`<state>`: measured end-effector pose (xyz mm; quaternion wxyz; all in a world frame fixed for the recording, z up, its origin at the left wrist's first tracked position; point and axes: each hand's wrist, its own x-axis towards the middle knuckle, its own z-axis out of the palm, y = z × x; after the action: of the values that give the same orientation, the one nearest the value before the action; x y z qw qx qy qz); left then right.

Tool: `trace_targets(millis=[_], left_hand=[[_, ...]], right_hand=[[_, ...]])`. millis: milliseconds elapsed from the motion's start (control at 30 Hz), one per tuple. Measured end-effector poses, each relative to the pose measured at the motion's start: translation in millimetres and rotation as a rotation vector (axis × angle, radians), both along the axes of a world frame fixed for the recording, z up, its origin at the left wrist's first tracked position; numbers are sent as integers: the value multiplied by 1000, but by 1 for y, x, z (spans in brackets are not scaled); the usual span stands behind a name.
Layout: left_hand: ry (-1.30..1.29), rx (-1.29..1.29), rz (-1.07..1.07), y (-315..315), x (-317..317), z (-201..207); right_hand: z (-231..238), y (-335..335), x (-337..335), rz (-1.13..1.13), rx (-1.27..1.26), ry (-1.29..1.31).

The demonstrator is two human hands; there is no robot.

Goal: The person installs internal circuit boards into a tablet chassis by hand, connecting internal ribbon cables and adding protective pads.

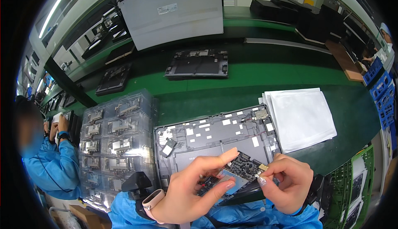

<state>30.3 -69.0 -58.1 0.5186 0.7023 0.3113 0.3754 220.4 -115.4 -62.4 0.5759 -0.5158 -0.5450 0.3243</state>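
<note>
Dark board [245, 167] in closed left grip [190, 191]

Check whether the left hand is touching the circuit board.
Touching. The head view shows the left hand gripping the circuit board, its thumb lying across the board's face.

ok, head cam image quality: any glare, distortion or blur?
All head view: glare on the clear plastic trays; ceiling tube light looks blown out; fisheye bows the lower edge of the large grey panel; co-worker's head at far left blurred; circuit board in the left hand fairly sharp.
</note>
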Motion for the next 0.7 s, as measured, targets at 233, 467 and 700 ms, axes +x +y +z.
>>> trace_targets(millis=[233,467,700], left_hand=[[-81,35,27,2,1,-7],[-80,-22,1,4,3,-9],[-72,95,40,-1,5,-9]], right_hand=[[-4,3,-1,0,2,-7],[-4,1,2,35,-70,68],[-5,1,0,-8,-39,119]])
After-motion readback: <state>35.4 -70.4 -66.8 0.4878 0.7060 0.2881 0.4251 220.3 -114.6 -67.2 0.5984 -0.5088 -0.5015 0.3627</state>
